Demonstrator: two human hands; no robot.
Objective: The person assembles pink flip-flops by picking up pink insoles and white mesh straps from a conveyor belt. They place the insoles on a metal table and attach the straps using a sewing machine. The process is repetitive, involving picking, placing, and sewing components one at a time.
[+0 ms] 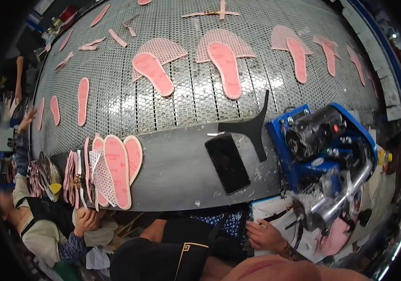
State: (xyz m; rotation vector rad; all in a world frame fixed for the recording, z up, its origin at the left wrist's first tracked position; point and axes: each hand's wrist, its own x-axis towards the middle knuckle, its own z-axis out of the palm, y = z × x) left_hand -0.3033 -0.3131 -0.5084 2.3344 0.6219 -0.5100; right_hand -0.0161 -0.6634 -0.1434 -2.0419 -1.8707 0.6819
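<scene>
Right hand [263,235] below the bench [172,164], near a blue machine [322,136]; cannot tell if its grip is closed. Phone [227,164], black cutout [252,129], pink insoles [117,173] occupy the bench.

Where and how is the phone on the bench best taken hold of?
Probably by its two long edges, around the middle, from the near side. The phone lies flat on the bench, slightly turned, and its width is the shorter span to grip. The black piece lies by its far end and the machine stands to its right, so the near side seems easier.
</scene>
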